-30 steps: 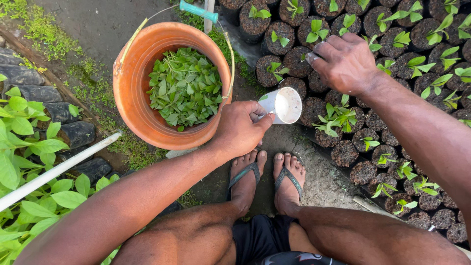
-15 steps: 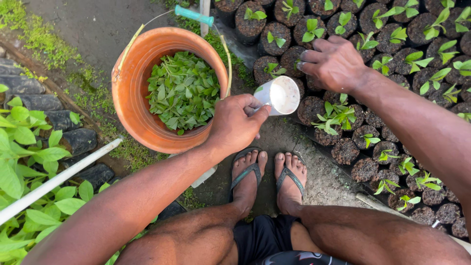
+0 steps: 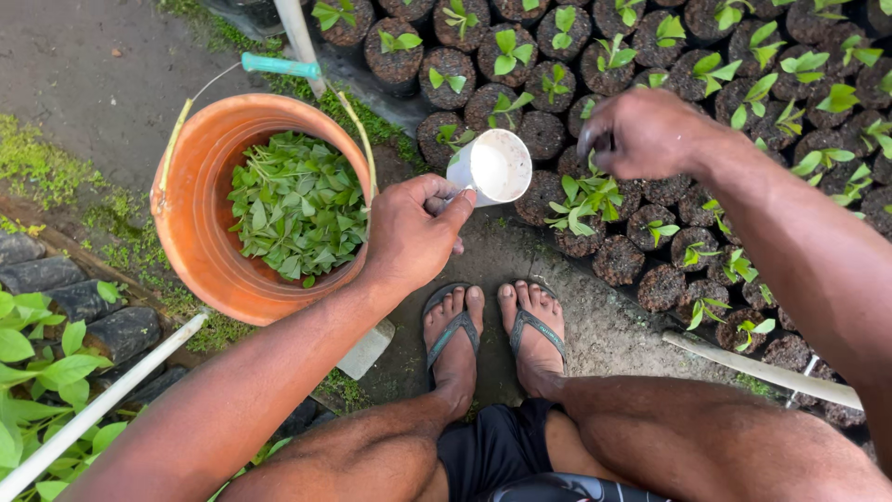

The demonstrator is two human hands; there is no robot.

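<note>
Left hand point(image 3: 413, 232) was closed around the handle of a small white cup point(image 3: 490, 167), and I saw the cup tipped on its side with its open mouth facing up at me. Right hand point(image 3: 650, 135) was over the little black seedling bags point(image 3: 613, 260), with its fingers curled down among the young green plants; I could not tell if it was pinching anything.

I saw that the ground was bare, damp dirt with patches of green moss. It was outdoors, in a plant nursery. Two feet in dark flip-flops point(image 3: 497, 330) stood on the dirt between the bucket and the bags.

An orange bucket point(image 3: 200, 251) stood just beside the left hand. It was full of loose green leaves point(image 3: 297, 204), and it had a thin wire handle with a teal grip point(image 3: 279, 66). Rows of round black bags filled with dark soil were packed close together on the right, and most had a small green sprout. More black bags point(image 3: 84, 307) lay on their sides at the lower left, near big leafy plants point(image 3: 37, 372). A white pipe point(image 3: 102, 404) ran across that corner, and another pale pipe point(image 3: 762, 369) lay by the right knee.
</note>
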